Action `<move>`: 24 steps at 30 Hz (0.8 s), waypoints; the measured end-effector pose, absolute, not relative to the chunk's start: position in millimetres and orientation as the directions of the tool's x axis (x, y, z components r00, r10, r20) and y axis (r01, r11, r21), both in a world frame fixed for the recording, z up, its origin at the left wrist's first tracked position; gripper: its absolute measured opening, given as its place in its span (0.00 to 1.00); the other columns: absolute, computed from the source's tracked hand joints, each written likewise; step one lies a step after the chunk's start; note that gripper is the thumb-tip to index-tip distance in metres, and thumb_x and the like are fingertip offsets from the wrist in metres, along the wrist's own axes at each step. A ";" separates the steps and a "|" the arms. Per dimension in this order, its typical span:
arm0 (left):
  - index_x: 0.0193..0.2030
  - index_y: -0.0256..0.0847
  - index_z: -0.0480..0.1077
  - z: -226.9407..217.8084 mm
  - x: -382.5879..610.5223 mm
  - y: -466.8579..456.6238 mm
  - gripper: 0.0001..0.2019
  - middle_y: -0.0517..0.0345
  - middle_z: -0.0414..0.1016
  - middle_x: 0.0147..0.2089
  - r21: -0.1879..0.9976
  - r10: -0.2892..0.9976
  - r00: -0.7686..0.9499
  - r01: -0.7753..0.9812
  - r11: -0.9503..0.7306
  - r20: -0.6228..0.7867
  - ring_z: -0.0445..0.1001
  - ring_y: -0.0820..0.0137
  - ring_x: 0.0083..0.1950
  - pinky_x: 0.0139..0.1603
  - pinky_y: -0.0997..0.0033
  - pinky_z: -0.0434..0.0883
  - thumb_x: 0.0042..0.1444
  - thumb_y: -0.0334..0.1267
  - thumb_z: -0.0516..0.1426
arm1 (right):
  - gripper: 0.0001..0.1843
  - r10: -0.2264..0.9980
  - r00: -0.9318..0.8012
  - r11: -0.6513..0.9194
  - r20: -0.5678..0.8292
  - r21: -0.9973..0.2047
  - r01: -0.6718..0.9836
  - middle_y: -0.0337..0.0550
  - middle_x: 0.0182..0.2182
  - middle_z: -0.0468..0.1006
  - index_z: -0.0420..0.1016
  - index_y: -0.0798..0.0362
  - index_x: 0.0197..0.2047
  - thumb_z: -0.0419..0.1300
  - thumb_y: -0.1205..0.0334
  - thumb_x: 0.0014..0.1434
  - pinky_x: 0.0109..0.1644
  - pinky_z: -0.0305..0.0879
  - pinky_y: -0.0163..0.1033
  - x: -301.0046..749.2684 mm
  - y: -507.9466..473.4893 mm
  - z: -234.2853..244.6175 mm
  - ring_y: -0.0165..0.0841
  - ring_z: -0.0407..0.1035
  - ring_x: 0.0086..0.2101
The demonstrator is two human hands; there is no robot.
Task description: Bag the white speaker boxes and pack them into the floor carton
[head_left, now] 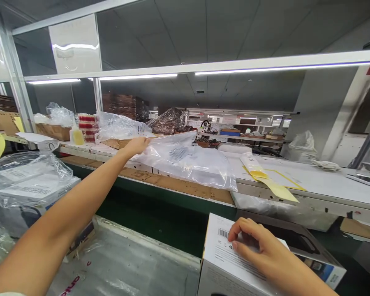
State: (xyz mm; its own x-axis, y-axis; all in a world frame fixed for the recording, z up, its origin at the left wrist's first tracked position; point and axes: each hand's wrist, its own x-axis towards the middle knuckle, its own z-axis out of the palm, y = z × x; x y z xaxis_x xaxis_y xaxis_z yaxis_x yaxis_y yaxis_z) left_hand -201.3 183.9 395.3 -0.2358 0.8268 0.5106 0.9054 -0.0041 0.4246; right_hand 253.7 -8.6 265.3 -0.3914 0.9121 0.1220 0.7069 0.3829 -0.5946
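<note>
My left hand (137,145) reaches far across the green conveyor belt (154,218) and grips the edge of a clear plastic bag (191,162) lying on the far white bench (314,181). My right hand (259,246) rests on top of a white product box (231,263) with a barcode label, near the lower edge of view; its fingers are curled against the box top. The box has a dark printed side on its right.
A plastic-wrapped white box (27,185) stands at the left. More clear bags (120,125), cardboard boxes (54,131) and red-capped containers (86,127) sit on the far bench. Yellow paper strips (277,189) lie to the right. Metal frame posts (14,70) and light bars run overhead.
</note>
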 end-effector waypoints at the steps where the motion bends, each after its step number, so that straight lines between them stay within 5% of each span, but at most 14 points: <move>1: 0.33 0.41 0.73 396.2 -202.4 185.1 0.12 0.44 0.80 0.30 0.442 0.815 -0.244 0.897 -0.016 0.525 0.83 0.46 0.42 0.55 0.49 0.74 0.63 0.47 0.58 | 0.12 0.914 -0.386 0.381 0.125 -0.591 0.711 0.43 0.43 0.80 0.79 0.44 0.41 0.57 0.49 0.67 0.55 0.66 0.51 252.9 -9.2 265.4 0.45 0.72 0.47; 8: 0.46 0.40 0.75 409.7 -183.0 173.7 0.10 0.48 0.84 0.54 0.476 0.623 -0.210 0.828 -0.296 0.754 0.80 0.58 0.58 0.61 0.64 0.73 0.59 0.39 0.58 | 0.16 0.918 -0.372 0.378 0.134 -0.575 0.726 0.44 0.43 0.82 0.80 0.44 0.43 0.57 0.45 0.70 0.51 0.69 0.51 253.9 -11.9 275.2 0.46 0.74 0.46; 12: 0.43 0.40 0.74 415.5 -151.6 155.6 0.07 0.50 0.84 0.49 0.374 0.432 -0.130 0.750 -0.546 0.892 0.80 0.61 0.55 0.57 0.65 0.75 0.61 0.38 0.57 | 0.16 0.848 -0.334 0.528 0.411 -0.592 0.610 0.46 0.49 0.83 0.78 0.44 0.51 0.60 0.44 0.69 0.56 0.72 0.52 256.5 -9.7 308.4 0.45 0.76 0.48; 16: 0.36 0.42 0.73 413.4 -102.6 117.7 0.04 0.54 0.84 0.44 0.057 0.125 0.061 0.642 -0.765 0.990 0.83 0.64 0.50 0.56 0.63 0.77 0.64 0.34 0.57 | 0.22 0.625 -0.264 0.705 0.734 -0.386 0.595 0.50 0.63 0.78 0.72 0.45 0.63 0.62 0.50 0.69 0.65 0.71 0.56 244.8 2.6 360.3 0.47 0.75 0.59; 20: 0.32 0.45 0.71 399.3 -49.0 69.9 0.11 0.56 0.83 0.44 -0.141 -0.041 0.193 0.539 -0.831 0.980 0.83 0.64 0.50 0.59 0.58 0.80 0.69 0.36 0.57 | 0.39 0.397 -0.302 0.725 0.867 -0.094 0.682 0.56 0.76 0.64 0.61 0.49 0.73 0.68 0.55 0.63 0.76 0.58 0.60 228.4 24.3 397.8 0.52 0.59 0.73; 24: 0.50 0.50 0.75 386.9 -27.6 51.3 0.08 0.53 0.81 0.59 -0.128 -0.054 0.198 0.388 -0.913 0.979 0.80 0.59 0.62 0.66 0.53 0.79 0.70 0.48 0.62 | 0.11 0.442 -0.178 0.634 0.879 -0.166 0.755 0.49 0.50 0.84 0.71 0.49 0.52 0.62 0.60 0.67 0.58 0.71 0.50 237.4 31.3 407.6 0.44 0.78 0.51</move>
State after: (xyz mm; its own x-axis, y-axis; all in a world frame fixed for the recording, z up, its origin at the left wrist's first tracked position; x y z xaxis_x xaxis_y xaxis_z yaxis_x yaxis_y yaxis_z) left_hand -27.6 51.3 386.9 0.1979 -0.0536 0.9788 0.3878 -0.9128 -0.1284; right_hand 237.4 31.3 407.6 -0.1778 0.4422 0.8791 0.7551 0.6342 -0.1662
